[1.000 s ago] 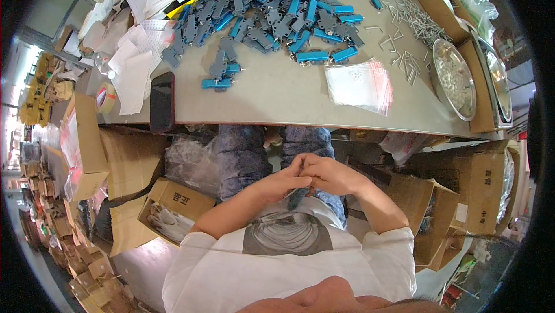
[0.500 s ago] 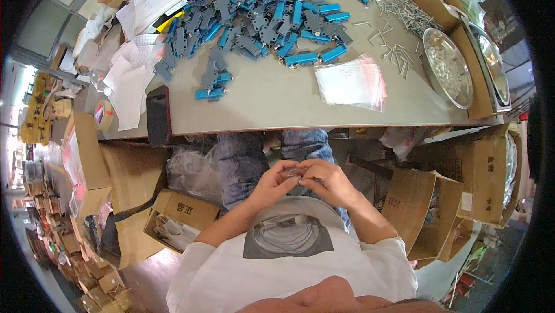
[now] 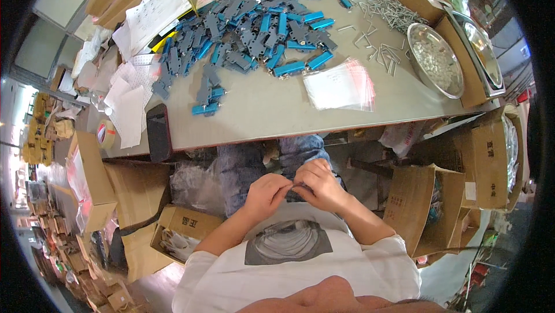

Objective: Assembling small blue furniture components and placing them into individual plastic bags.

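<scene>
My left hand [image 3: 265, 194] and my right hand [image 3: 319, 184] meet over my lap, below the table's near edge. Their fingertips pinch together around something small and thin that I cannot make out. Above them on the grey table [image 3: 260, 113] lies a wide heap of blue and grey-blue metal parts [image 3: 254, 35]. A stack of clear plastic bags with red edges [image 3: 340, 85] lies near the table's front, right of centre.
A black phone [image 3: 158, 132] and a tape roll [image 3: 104, 133] lie at the table's left front, with papers [image 3: 130, 90] beyond. Bent metal pins [image 3: 378, 21] and steel bowls [image 3: 435, 58] sit at the right. Open cardboard boxes [image 3: 425, 206] stand beside my legs on both sides.
The view has shifted so the table sits a little higher and nearer. My hands stay joined over my lap, fingers working slightly.
</scene>
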`<state>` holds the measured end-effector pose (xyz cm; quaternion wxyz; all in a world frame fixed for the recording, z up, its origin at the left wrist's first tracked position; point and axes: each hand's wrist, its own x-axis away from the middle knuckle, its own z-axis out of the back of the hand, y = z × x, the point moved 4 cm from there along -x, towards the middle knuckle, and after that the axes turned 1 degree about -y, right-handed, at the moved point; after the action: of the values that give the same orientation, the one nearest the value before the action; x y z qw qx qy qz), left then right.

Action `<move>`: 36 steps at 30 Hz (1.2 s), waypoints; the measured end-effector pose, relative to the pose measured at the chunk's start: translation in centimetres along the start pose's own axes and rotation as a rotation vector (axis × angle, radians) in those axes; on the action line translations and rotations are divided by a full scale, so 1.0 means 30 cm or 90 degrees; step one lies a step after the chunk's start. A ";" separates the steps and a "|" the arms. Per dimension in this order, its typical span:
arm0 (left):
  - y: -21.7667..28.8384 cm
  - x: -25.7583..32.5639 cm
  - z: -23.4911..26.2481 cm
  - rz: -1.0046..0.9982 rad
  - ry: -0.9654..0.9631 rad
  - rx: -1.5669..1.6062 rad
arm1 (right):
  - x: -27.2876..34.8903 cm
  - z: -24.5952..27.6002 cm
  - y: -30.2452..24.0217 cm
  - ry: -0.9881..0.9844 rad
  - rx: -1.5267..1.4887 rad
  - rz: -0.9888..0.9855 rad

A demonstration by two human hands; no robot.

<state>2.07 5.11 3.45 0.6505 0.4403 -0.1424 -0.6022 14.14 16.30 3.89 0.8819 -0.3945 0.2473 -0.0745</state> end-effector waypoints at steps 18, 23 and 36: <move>0.102 -0.249 -0.066 -0.043 -0.043 0.137 | 0.153 0.280 0.031 0.142 0.102 -0.053; 0.108 -0.470 -0.214 -0.178 -0.079 -0.057 | 0.414 0.526 0.056 0.435 0.263 -0.332; 0.030 -0.507 -0.337 -0.335 -0.034 -0.147 | 0.511 0.571 0.091 0.570 0.341 -0.451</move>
<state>6.35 22.89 3.59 0.5134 0.3693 0.0289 -0.7741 35.72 24.43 5.81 0.6830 -0.1487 0.4194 -0.5792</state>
